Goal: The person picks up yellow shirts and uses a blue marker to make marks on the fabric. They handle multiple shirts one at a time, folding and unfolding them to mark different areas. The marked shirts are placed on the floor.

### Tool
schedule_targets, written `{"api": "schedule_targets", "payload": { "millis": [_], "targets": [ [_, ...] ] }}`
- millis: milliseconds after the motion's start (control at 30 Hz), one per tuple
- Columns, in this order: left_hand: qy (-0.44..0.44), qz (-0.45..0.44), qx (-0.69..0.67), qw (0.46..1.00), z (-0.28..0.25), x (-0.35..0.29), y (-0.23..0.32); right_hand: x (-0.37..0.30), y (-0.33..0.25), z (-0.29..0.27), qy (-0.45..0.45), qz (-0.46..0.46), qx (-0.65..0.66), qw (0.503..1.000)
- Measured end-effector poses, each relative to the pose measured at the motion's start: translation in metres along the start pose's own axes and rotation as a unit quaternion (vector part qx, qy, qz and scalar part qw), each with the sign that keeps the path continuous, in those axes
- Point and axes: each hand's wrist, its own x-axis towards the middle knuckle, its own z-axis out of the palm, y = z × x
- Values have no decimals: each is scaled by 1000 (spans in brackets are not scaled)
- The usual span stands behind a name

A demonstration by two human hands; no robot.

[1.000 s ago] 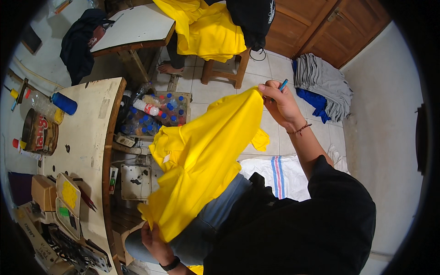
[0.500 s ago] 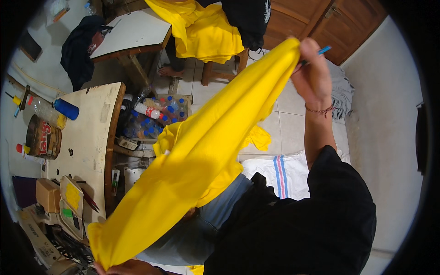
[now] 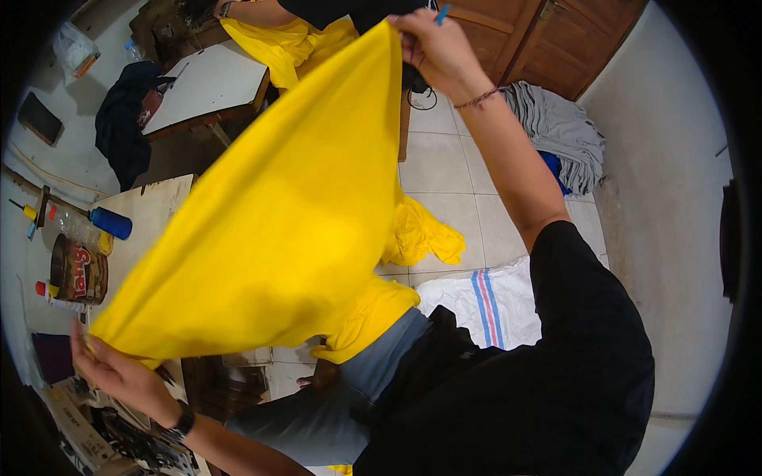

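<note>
Left hand point(image 3: 127, 381), right hand point(image 3: 444, 55) pinch one smooth yellow garment point(image 3: 278, 214), taut, roughly triangular; right also holds one slim blue rod point(image 3: 443, 14).

Left fingers point(image 3: 89, 361) pinched one end of yellow cloth point(image 3: 270, 230); right fingers point(image 3: 406, 36) pinched its upper corner, thin blue tool point(image 3: 443, 14) held there too. Cloth was spread wide between both. Blue thread cone point(image 3: 111, 223) and brown tub point(image 3: 79, 270) were along the counter point(image 3: 155, 210), farther off past left fingers. Grey fabric stack point(image 3: 556, 131) sat on floor point(image 3: 436, 163), right of and below right fingers; white striped sack point(image 3: 512, 305) lay well below them.
</note>
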Motion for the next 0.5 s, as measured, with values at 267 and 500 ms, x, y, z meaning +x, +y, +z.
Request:
{"api": "schedule_targets", "payload": {
  "millis": [267, 500],
  "targets": [
    [38, -69, -40, 996, -16, -21, 66, -58, -55, -15, 49, -12, 8, 999],
    [-263, -124, -13, 957, -49, -191, -45, -177, 37, -111, -90, 301, -233, 920]
  ]
}}
